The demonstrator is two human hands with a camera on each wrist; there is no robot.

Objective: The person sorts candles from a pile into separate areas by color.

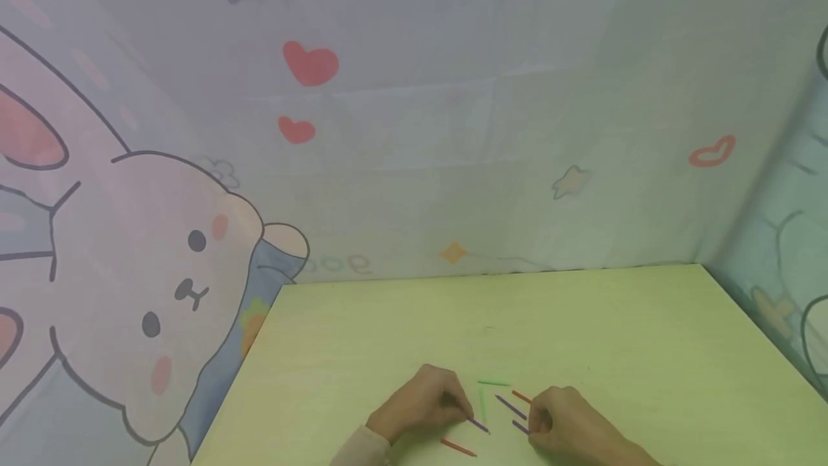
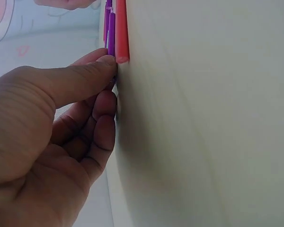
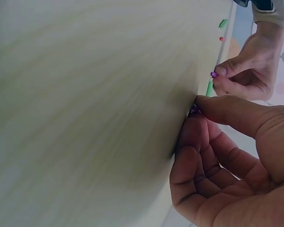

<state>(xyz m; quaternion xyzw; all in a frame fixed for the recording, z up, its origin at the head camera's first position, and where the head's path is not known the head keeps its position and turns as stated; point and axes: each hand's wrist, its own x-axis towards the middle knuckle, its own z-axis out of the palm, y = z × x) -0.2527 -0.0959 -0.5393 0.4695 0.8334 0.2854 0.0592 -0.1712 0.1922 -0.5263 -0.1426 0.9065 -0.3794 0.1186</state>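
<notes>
A pale printed backdrop with a large rabbit rises behind a yellow-green counter, whose flat top lets slim sticks lie without support. On its near side, the left hand has thumb and forefinger brought together on one end of a purple stick, the other fingers bent; holding just the end probably leaves the rest free to be steered. The right hand is likewise narrowed to a fingertip pinch on a second purple stick, low against the counter, presumably because so thin a piece gives little to grasp. Both free ends face the gap between the hands. A third purple stick slants just beyond, and an orange stick is partly hidden by the right hand. A crosswise green stick and an upright green stick stand nearly square, seemingly placed deliberately. A red stick lies nearest the person.
</notes>
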